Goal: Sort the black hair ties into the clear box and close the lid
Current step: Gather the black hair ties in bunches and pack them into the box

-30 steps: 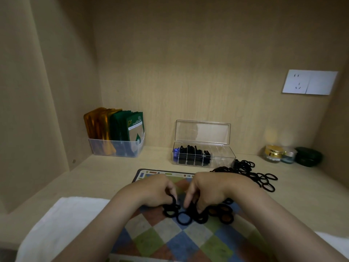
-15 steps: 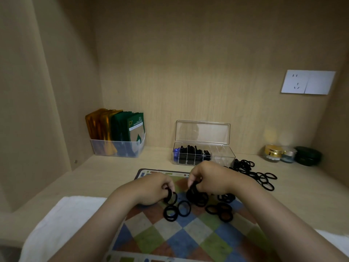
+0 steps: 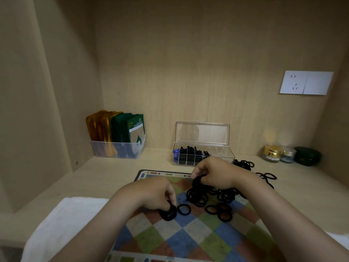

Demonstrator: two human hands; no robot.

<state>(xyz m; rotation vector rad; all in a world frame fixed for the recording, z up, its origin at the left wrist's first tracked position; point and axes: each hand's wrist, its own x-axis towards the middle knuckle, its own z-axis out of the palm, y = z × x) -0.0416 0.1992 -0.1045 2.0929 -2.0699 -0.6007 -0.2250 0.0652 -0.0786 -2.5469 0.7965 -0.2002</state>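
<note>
A clear box (image 3: 221, 153) stands open against the back wall, its lid (image 3: 202, 133) upright and black hair ties filling its left compartments. My right hand (image 3: 213, 173) is raised just in front of the box and grips a bunch of black hair ties (image 3: 197, 193) that hangs down to the chequered mat (image 3: 188, 237). My left hand (image 3: 153, 193) rests low on the mat and pinches a small stack of ties (image 3: 168, 213). Loose ties (image 3: 219, 211) lie on the mat between my hands. Another heap of ties (image 3: 245, 164) lies on the shelf right of the box.
A clear bin of orange and green packets (image 3: 118, 136) stands at the back left. Two small jars (image 3: 278, 154) and a dark green case (image 3: 307, 156) sit at the back right. A white cloth (image 3: 62, 222) lies under the mat at the front left. Wooden walls close in both sides.
My right hand has lifted its bunch of ties up and back toward the box. My left hand has moved down and forward on the mat, now pinching a small stack.
</note>
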